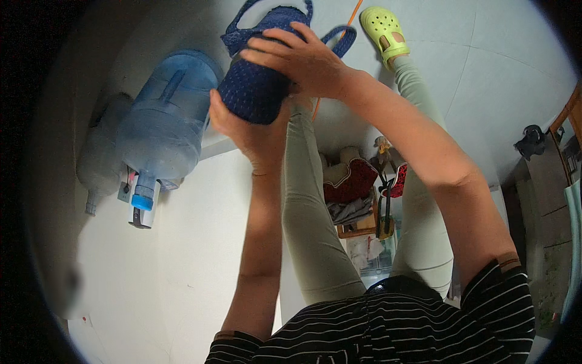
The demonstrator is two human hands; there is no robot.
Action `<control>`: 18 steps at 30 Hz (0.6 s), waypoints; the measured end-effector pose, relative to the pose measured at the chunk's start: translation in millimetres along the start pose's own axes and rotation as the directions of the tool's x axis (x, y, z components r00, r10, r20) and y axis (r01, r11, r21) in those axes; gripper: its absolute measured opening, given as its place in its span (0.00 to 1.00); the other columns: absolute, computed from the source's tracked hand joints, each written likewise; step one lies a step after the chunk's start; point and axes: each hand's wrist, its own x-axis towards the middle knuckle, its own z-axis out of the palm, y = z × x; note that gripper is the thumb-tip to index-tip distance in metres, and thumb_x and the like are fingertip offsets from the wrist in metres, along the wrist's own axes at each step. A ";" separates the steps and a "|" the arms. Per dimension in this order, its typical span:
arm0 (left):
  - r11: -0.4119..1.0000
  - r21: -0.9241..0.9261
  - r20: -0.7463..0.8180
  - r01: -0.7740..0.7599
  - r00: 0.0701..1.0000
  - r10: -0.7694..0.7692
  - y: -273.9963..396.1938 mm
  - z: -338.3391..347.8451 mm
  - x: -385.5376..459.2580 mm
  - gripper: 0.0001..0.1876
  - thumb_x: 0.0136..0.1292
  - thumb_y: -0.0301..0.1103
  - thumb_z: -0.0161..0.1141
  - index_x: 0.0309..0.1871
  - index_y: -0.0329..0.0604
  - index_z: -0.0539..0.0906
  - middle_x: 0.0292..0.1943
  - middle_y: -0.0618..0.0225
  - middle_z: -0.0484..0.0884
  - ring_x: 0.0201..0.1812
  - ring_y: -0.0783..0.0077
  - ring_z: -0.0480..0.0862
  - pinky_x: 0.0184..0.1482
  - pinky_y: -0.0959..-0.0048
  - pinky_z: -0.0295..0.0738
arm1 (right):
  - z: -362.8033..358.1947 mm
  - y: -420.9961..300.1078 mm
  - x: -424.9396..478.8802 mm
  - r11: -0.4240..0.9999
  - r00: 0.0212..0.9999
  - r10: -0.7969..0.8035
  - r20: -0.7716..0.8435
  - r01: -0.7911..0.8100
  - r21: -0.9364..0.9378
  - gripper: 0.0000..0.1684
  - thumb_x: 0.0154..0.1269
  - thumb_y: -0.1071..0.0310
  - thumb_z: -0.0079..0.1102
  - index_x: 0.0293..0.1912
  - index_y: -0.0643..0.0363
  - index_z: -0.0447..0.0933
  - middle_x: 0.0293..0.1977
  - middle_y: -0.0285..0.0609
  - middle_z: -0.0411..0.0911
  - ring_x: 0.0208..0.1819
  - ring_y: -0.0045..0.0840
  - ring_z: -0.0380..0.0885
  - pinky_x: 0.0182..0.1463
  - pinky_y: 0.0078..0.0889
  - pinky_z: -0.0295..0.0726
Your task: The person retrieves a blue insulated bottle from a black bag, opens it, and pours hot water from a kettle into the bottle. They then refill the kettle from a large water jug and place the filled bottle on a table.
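Note:
Both my hands are on a navy-blue fabric pouch (257, 91) with small pale specks and loose strap loops. My left hand (250, 136) cups its rounded near end, thumb along the side. The fingers of my right hand (304, 59) lie spread across its upper side, pressing on the cloth. One strap loop (343, 43) sticks out past my right wrist, and another arches at the top edge of the view. What is inside the pouch, if anything, is hidden.
A large blue water-cooler bottle (159, 123) with a blue cap stands left of my hands, beside a greyer bottle (107, 145). An orange cord (354, 13) runs behind the pouch. My foot wears a yellow-green clog (384, 34). A red-clothed plush toy (350, 182) shows between my legs.

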 end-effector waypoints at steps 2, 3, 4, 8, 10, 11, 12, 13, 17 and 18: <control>0.999 0.017 0.036 0.034 0.999 -0.034 14.1 -2.7 3.3 0.58 0.39 0.42 0.79 0.71 0.44 0.50 0.63 0.42 0.53 0.64 0.43 0.59 0.63 0.51 0.60 | 5.6 -1.2 -6.2 0.995 0.997 0.061 -0.053 -0.065 -0.079 0.59 0.32 0.46 0.78 0.66 0.33 0.58 0.61 0.33 0.64 0.65 0.32 0.62 0.60 0.53 0.65; 0.999 0.025 0.055 0.046 0.997 -0.047 17.9 -5.3 5.3 0.58 0.39 0.41 0.79 0.71 0.45 0.50 0.63 0.41 0.53 0.63 0.43 0.60 0.63 0.51 0.61 | 13.9 -5.8 -11.3 0.990 0.991 0.119 -0.061 -0.123 -0.062 0.59 0.32 0.44 0.78 0.66 0.33 0.58 0.61 0.33 0.63 0.65 0.32 0.61 0.59 0.54 0.65; 0.998 0.061 0.059 -0.029 0.998 0.025 17.7 -6.9 7.0 0.57 0.40 0.41 0.79 0.71 0.47 0.50 0.64 0.40 0.52 0.63 0.43 0.61 0.63 0.52 0.61 | 21.9 -11.5 -15.0 0.983 0.982 0.176 -0.067 -0.179 -0.046 0.60 0.31 0.43 0.78 0.66 0.33 0.58 0.61 0.33 0.63 0.65 0.33 0.61 0.59 0.56 0.65; 0.966 0.067 0.149 -0.248 0.960 0.236 -4.7 -26.2 12.5 0.54 0.38 0.36 0.78 0.69 0.51 0.55 0.63 0.42 0.55 0.61 0.43 0.63 0.60 0.52 0.63 | 28.7 -21.1 -17.5 0.960 0.966 0.250 -0.061 -0.240 0.142 0.61 0.30 0.40 0.78 0.66 0.36 0.58 0.62 0.35 0.64 0.66 0.34 0.60 0.59 0.59 0.64; 0.943 0.006 0.170 -0.332 0.930 0.326 -13.5 -30.0 23.3 0.52 0.37 0.34 0.77 0.68 0.52 0.58 0.62 0.44 0.58 0.60 0.43 0.64 0.58 0.52 0.64 | 28.3 -14.4 -11.5 0.962 0.970 0.221 -0.102 -0.199 0.189 0.61 0.30 0.39 0.78 0.66 0.37 0.57 0.62 0.36 0.64 0.67 0.35 0.59 0.60 0.59 0.63; 0.936 0.008 0.192 -0.352 0.919 0.345 -13.6 -32.3 26.7 0.51 0.36 0.33 0.76 0.68 0.52 0.59 0.62 0.45 0.59 0.60 0.43 0.65 0.58 0.52 0.64 | 26.7 -5.7 -7.5 0.962 0.970 0.204 -0.133 -0.173 0.211 0.62 0.29 0.39 0.78 0.66 0.37 0.57 0.62 0.36 0.63 0.67 0.35 0.59 0.61 0.59 0.62; 0.928 0.007 0.209 -0.373 0.908 0.364 -12.3 -32.3 31.5 0.50 0.36 0.33 0.76 0.67 0.53 0.60 0.61 0.45 0.60 0.59 0.44 0.65 0.58 0.52 0.64 | 17.0 -6.8 -6.5 0.949 0.967 0.250 -0.052 -0.234 0.212 0.64 0.29 0.40 0.79 0.67 0.37 0.55 0.63 0.37 0.61 0.68 0.35 0.57 0.63 0.58 0.60; 0.919 0.007 0.227 -0.394 0.896 0.383 -12.1 -32.5 34.7 0.50 0.36 0.32 0.76 0.67 0.53 0.61 0.61 0.46 0.60 0.59 0.44 0.66 0.57 0.51 0.64 | 19.5 -13.0 -10.1 0.943 0.962 0.267 -0.059 -0.248 0.223 0.64 0.29 0.41 0.80 0.67 0.37 0.54 0.64 0.37 0.60 0.69 0.35 0.56 0.63 0.58 0.59; 0.911 0.069 0.336 -0.406 0.870 0.361 -20.5 -51.9 25.6 0.51 0.36 0.30 0.77 0.67 0.52 0.59 0.62 0.50 0.58 0.61 0.46 0.65 0.60 0.56 0.67 | 40.2 -29.5 -19.0 0.934 0.949 0.294 -0.116 -0.259 0.247 0.65 0.30 0.43 0.80 0.68 0.37 0.52 0.64 0.38 0.57 0.69 0.35 0.55 0.65 0.56 0.55; 0.913 0.036 0.345 -0.406 0.862 0.370 -18.3 -51.4 29.5 0.51 0.36 0.29 0.78 0.67 0.51 0.59 0.65 0.48 0.55 0.63 0.43 0.63 0.62 0.55 0.66 | 38.1 -22.9 -16.4 0.942 0.951 0.277 -0.138 -0.241 0.234 0.65 0.30 0.43 0.80 0.68 0.37 0.52 0.64 0.38 0.58 0.69 0.35 0.55 0.65 0.56 0.55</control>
